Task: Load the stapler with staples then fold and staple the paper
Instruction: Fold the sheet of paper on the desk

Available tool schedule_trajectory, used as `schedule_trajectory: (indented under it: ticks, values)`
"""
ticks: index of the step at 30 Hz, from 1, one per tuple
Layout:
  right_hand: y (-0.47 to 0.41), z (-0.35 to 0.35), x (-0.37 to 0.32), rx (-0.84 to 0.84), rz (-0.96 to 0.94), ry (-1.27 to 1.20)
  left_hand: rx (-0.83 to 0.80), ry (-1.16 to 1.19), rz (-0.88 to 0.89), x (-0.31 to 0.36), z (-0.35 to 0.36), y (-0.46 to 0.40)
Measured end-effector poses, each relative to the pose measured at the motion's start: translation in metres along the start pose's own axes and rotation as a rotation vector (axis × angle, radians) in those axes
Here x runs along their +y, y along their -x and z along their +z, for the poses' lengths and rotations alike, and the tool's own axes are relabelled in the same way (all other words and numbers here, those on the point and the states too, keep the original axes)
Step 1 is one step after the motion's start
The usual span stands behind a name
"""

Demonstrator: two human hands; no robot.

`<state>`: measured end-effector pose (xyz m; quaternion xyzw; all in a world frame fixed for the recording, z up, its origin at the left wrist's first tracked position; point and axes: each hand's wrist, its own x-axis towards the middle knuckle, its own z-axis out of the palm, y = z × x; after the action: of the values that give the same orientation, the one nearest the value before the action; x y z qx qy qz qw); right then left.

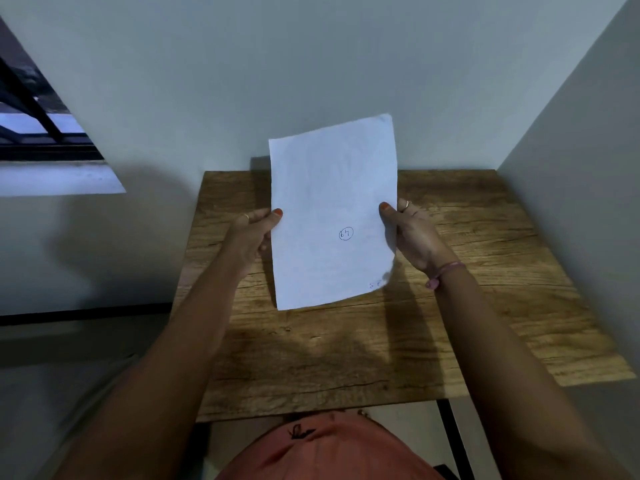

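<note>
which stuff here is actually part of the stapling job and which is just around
Part of the job:
- paper, unfolded, held up above the table
- left hand and right hand, pinching its side edges

Just around:
- wooden table
- window
- wall

No stapler or staples in view.

Paper [332,209] held above the tabletop [485,271], left hand [251,237] at nine o'clock, right hand [414,237] at three.

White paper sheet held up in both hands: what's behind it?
Behind the white paper sheet lie the wooden tabletop and grey wall. The fingers behind it and the covered tabletop stay hidden; no stapler shows.
</note>
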<state>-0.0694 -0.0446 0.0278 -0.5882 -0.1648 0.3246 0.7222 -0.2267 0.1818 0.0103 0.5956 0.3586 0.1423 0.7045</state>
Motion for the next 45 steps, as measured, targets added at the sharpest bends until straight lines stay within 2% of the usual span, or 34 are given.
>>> schedule_trajectory:
  ticks: [3,7,12,15,19,22,25,29,32,34,37,39,45]
  values:
    - [0.001,-0.003,-0.009,0.016,-0.029,0.125,-0.024,-0.004,0.034,0.012,-0.002,0.000]
    - [-0.003,-0.009,-0.018,0.088,-0.110,0.322,0.024,-0.016,0.123,0.027,-0.004,0.001]
    - [-0.006,-0.006,-0.034,0.096,-0.104,0.199,-0.062,-0.023,0.235,0.047,-0.002,0.008]
    - [-0.005,0.001,-0.040,0.105,-0.169,0.136,-0.141,0.009,0.311,0.051,-0.002,0.011]
    - [0.002,0.001,-0.040,0.090,-0.234,0.166,-0.175,-0.109,0.431,0.046,-0.009,0.015]
    - [0.010,-0.005,-0.026,0.067,-0.231,0.297,-0.187,-0.342,0.578,0.030,-0.017,0.022]
    - [0.018,-0.018,0.000,0.056,-0.157,0.467,-0.186,-0.580,0.539,0.000,-0.026,0.025]
    - [0.040,-0.031,0.036,0.023,0.004,0.576,-0.239,-0.745,0.421,-0.043,-0.028,0.033]
    - [0.049,-0.037,0.054,0.029,0.064,0.718,-0.203,-0.929,0.327,-0.068,-0.026,0.037]
    - [0.049,-0.040,0.058,0.052,0.061,0.750,-0.166,-0.941,0.315,-0.073,-0.025,0.041]
    - [0.048,-0.039,0.062,0.100,0.119,0.768,-0.169,-0.838,0.320,-0.070,-0.021,0.045]
    - [0.047,-0.037,0.063,0.139,0.141,0.731,-0.162,-0.759,0.255,-0.063,-0.019,0.043]
    - [0.036,-0.029,0.064,0.244,0.191,0.657,-0.178,-0.781,0.015,-0.049,-0.018,0.021]
